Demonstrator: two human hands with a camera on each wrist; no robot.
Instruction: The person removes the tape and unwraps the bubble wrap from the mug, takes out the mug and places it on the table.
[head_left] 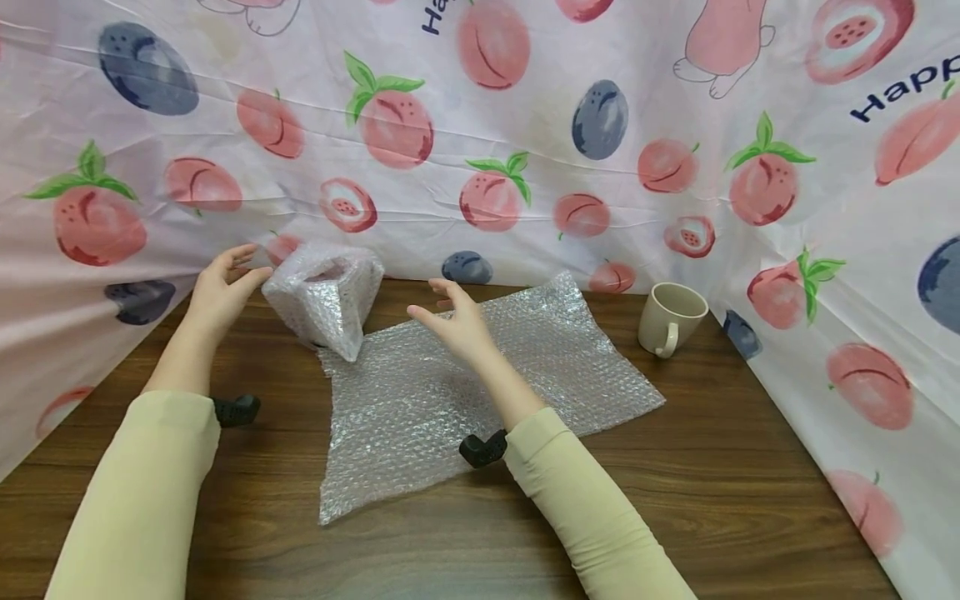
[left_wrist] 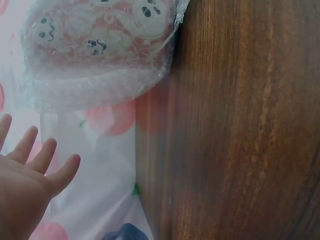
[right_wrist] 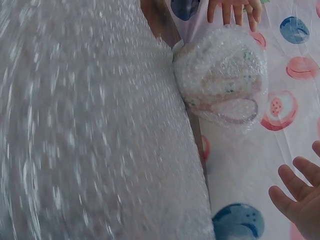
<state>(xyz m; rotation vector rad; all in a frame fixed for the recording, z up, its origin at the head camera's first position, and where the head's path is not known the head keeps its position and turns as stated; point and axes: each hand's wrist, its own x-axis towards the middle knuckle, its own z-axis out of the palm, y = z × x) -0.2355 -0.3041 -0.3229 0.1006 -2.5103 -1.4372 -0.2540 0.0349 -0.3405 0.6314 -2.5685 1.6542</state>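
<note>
A bundle in bubble wrap (head_left: 322,292) stands at the back left of the table. Through its wrap, the left wrist view shows pale printed faces on a pinkish surface, and the right wrist view a handle-like loop. My left hand (head_left: 223,287) is just left of the bundle, fingers spread and holding nothing. In the left wrist view the left hand (left_wrist: 32,185) appears apart from the bundle (left_wrist: 100,55). My right hand (head_left: 463,327) hovers over a flat bubble wrap sheet (head_left: 405,417), fingers relaxed with nothing in them. The bundle's front corner overlaps the sheet's back left corner.
A beige mug (head_left: 671,321) stands upright at the back right, its handle facing the front. A fruit-printed cloth (head_left: 525,108) hangs behind and along both sides of the brown wooden table (head_left: 712,500). Black wrist devices (head_left: 483,450) sit at both sleeves.
</note>
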